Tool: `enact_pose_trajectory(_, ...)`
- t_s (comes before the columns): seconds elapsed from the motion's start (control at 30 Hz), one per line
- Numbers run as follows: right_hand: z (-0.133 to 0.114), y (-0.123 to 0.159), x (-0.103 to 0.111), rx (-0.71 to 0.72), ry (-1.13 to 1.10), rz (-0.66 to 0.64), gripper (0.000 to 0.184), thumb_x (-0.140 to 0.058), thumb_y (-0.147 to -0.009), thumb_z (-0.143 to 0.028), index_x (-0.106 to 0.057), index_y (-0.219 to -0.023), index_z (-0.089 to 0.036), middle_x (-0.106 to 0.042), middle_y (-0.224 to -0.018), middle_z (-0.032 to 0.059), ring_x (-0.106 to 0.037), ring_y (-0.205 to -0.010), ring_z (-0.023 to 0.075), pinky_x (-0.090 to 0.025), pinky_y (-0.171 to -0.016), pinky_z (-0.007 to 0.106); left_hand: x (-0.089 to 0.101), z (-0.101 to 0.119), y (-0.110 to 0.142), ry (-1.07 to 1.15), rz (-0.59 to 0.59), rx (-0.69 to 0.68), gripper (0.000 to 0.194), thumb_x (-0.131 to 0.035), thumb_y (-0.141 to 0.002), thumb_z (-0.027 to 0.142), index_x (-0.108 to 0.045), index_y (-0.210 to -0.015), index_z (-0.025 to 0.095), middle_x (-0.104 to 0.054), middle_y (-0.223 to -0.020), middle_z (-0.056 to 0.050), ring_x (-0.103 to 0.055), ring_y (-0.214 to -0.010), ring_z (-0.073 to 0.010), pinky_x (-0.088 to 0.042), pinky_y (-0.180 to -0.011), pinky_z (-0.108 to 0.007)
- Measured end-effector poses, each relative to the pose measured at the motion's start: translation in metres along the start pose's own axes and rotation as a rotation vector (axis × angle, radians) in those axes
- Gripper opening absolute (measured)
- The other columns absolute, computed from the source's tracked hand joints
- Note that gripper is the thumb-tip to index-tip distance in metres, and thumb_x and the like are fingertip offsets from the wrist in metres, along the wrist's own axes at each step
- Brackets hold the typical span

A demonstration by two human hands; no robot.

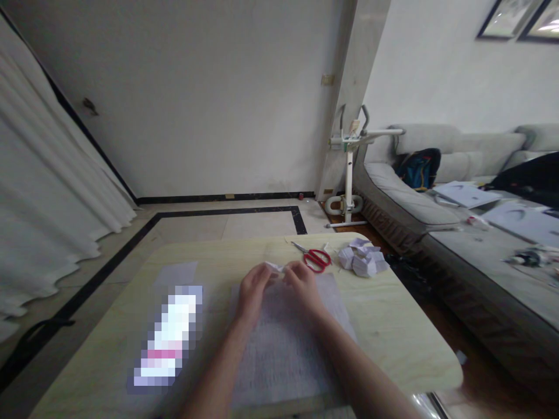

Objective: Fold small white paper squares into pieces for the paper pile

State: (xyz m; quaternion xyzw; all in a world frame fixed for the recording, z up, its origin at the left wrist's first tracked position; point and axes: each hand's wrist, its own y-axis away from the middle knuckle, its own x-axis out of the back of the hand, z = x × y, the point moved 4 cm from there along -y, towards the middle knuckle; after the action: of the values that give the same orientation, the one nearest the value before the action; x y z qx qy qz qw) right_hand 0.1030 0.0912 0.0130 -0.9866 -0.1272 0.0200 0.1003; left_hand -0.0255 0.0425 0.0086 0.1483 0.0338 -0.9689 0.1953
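Note:
My left hand [254, 286] and my right hand [301, 283] meet above the far part of a large printed paper sheet [292, 355]. Between their closed fingertips is a small piece of white paper [275, 267], partly hidden by the fingers. Just beyond my right hand lie scissors [317, 260] with red handles, blades pointing away to the left. A cluster of folded paper pieces [362, 257] rests to the right of the scissors.
The pale wooden table [406, 326] has rounded corners. On its left lie a paper piece [177, 272] and a bright pixelated rectangle [170, 337]. A grey sofa [471, 250] stands at the right, near white exercise equipment [348, 174]. A white curtain [48, 174] hangs at the left.

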Motion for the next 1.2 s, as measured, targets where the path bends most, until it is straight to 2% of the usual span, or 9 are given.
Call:
enact_pose_trajectory(0.1, -0.004, 0.000, 0.001, 0.011, 0.011, -0.013, 0.018, -0.058, -0.078, -0.036, -0.054, -0.073, -0.018, -0.053, -0.061, -0.0021, -0.052, -0.057, 0.0137, -0.042, -0.056, 0.025, 0.003, 0.000, -0.001, -0.100, -0.019, -0.005, 0.033, -0.069, -0.071, 0.042, -0.068, -0.088, 0.013, -0.069, -0.081, -0.006, -0.064, -0.076, -0.0171, -0.049, -0.069, -0.026)
enact_pose_trajectory(0.3, 0.000, 0.000, 0.000, 0.002, -0.011, -0.007, 0.019, -0.058, -0.078, -0.037, -0.054, -0.073, -0.019, -0.056, -0.062, -0.0014, -0.054, -0.057, 0.0141, -0.043, -0.056, 0.025, 0.006, 0.000, -0.002, -0.174, 0.057, -0.043, 0.029, -0.068, -0.071, 0.040, -0.068, -0.082, 0.013, -0.068, -0.074, -0.005, -0.063, -0.070, -0.0163, -0.048, -0.064, -0.024)
enact_pose_trajectory(0.43, 0.006, -0.001, 0.001, -0.012, -0.063, 0.040, 0.019, -0.058, -0.077, -0.037, -0.052, -0.073, -0.019, -0.052, -0.057, -0.0034, -0.052, -0.052, 0.0131, -0.042, -0.053, 0.025, 0.006, 0.002, 0.000, -0.222, 0.114, -0.072, 0.029, -0.067, -0.072, 0.041, -0.067, -0.078, 0.013, -0.066, -0.066, -0.003, -0.060, -0.062, -0.0145, -0.046, -0.060, -0.024)
enact_pose_trajectory(0.57, 0.004, -0.001, -0.002, -0.028, -0.019, -0.025, 0.016, -0.061, -0.076, -0.033, -0.060, -0.080, -0.018, -0.060, -0.066, 0.0001, -0.056, -0.061, 0.0142, -0.044, -0.057, 0.025, 0.006, 0.004, 0.001, -0.251, 0.147, -0.097, 0.026, -0.068, -0.071, 0.039, -0.067, -0.077, 0.013, -0.065, -0.064, -0.002, -0.058, -0.060, -0.0135, -0.045, -0.059, -0.022)
enact_pose_trajectory(0.77, -0.003, 0.001, -0.003, -0.053, 0.128, -0.073, 0.019, -0.064, -0.075, -0.034, -0.067, -0.081, -0.017, -0.067, -0.073, 0.0043, -0.060, -0.067, 0.0172, -0.047, -0.061, 0.026, 0.004, 0.006, 0.003, -0.242, 0.117, -0.090, 0.026, -0.070, -0.067, 0.039, -0.068, -0.076, 0.014, -0.066, -0.069, -0.003, -0.060, -0.065, -0.0153, -0.046, -0.061, -0.023)
enact_pose_trajectory(0.87, -0.006, 0.001, -0.002, -0.050, 0.119, -0.061, 0.017, -0.064, -0.075, -0.034, -0.067, -0.079, -0.017, -0.068, -0.074, 0.0040, -0.061, -0.069, 0.0175, -0.047, -0.062, 0.027, 0.004, 0.003, 0.002, -0.191, 0.128, -0.062, 0.027, -0.071, -0.065, 0.038, -0.068, -0.076, 0.013, -0.066, -0.069, -0.003, -0.059, -0.064, -0.0146, -0.046, -0.061, -0.023)
enact_pose_trajectory(1.07, -0.011, 0.001, -0.002, -0.077, 0.045, -0.075, 0.015, -0.060, -0.075, -0.031, -0.064, -0.071, -0.017, -0.060, -0.061, -0.0003, -0.056, -0.058, 0.0140, -0.043, -0.055, 0.024, 0.000, -0.003, 0.003, 0.017, 0.103, 0.004, 0.026, -0.072, -0.066, 0.038, -0.067, -0.075, 0.013, -0.064, -0.070, -0.002, -0.058, -0.063, -0.0120, -0.045, -0.061, -0.022)
enact_pose_trajectory(1.13, -0.012, 0.001, -0.001, -0.090, 0.033, -0.074, 0.014, -0.059, -0.075, -0.030, -0.063, -0.071, -0.017, -0.058, -0.058, -0.0013, -0.054, -0.055, 0.0132, -0.042, -0.053, 0.023, -0.002, -0.001, 0.003, -0.015, 0.067, 0.013, 0.026, -0.071, -0.067, 0.038, -0.067, -0.075, 0.014, -0.064, -0.070, -0.002, -0.058, -0.064, -0.0124, -0.045, -0.060, -0.022)
enact_pose_trajectory(1.2, -0.012, 0.001, 0.001, -0.086, 0.051, -0.084, 0.015, -0.058, -0.076, -0.030, -0.063, -0.071, -0.017, -0.057, -0.058, -0.0015, -0.053, -0.054, 0.0129, -0.041, -0.052, 0.023, -0.003, 0.003, 0.004, -0.151, 0.016, -0.003, 0.026, -0.071, -0.068, 0.039, -0.067, -0.072, 0.013, -0.063, -0.066, -0.001, -0.057, -0.062, -0.0128, -0.043, -0.058, -0.022)
